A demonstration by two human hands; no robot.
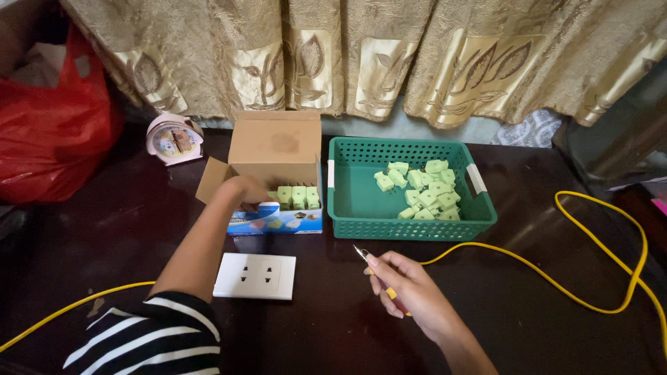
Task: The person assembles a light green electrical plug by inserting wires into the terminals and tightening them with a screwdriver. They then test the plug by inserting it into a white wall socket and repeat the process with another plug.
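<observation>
Cardboard box (274, 146) with open flaps stands on the dark counter (125, 215) just left of the green plastic basket (410, 226), and the left hand (243, 189) reaches into it, fingers curled down among a row of pale green plug pieces (299, 196); whether it has closed on one cannot be told, as the fingertips are hidden inside the box. To the right of the box, more green plug pieces (424, 191) lie heaped in the basket's right half. In front of the box, toward the person, a white double wall socket plate (255, 276) lies flat on the counter beside the striped sleeve (149, 337). Right of that plate, in front of the basket, the right hand (406, 288) is clenched around a small screwdriver (363, 254), its metal tip poking out toward the basket. A yellow cable (597, 278) loops across the counter right of the basket. Behind and left of the box sit a small pink clock (174, 137) and a red plastic bag (52, 125).
</observation>
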